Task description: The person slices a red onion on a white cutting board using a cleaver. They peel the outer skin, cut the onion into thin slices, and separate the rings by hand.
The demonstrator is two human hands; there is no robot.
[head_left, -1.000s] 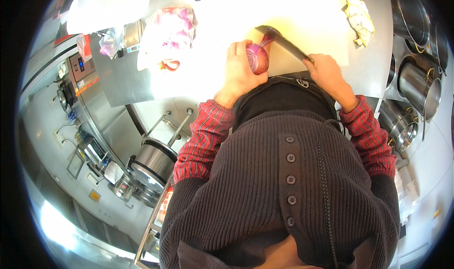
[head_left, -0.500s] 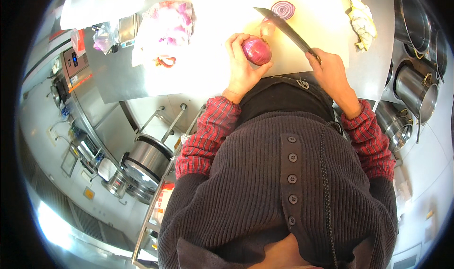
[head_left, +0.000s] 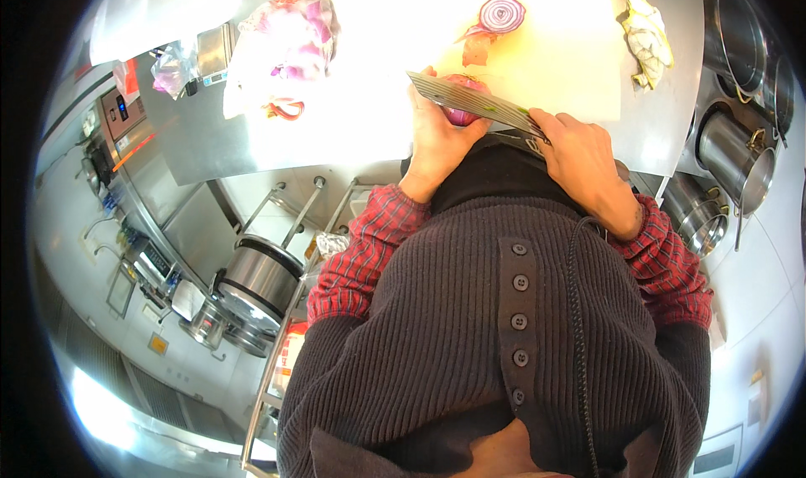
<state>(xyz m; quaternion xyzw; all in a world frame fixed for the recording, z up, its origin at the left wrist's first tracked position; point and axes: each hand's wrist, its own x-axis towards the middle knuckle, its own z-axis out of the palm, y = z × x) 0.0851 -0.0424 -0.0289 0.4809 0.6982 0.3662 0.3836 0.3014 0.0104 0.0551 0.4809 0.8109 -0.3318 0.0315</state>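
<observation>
Your metal worktop (head_left: 201, 152) carries a pale board (head_left: 571, 70) by its near edge and a purple-filled bag (head_left: 295, 41) toward its left edge.

Long knife with a broad grey metal blade (head_left: 470, 101): tip far-left, flat face upward, held slantwise over a rounded purple-red onion piece (head_left: 459, 118), partly hidden; contact unclear. Oval purple-and-white ringed onion half (head_left: 502, 14) lies cut face up on the pale cutting board (head_left: 579, 75), apart from the blade, farther out.
</observation>
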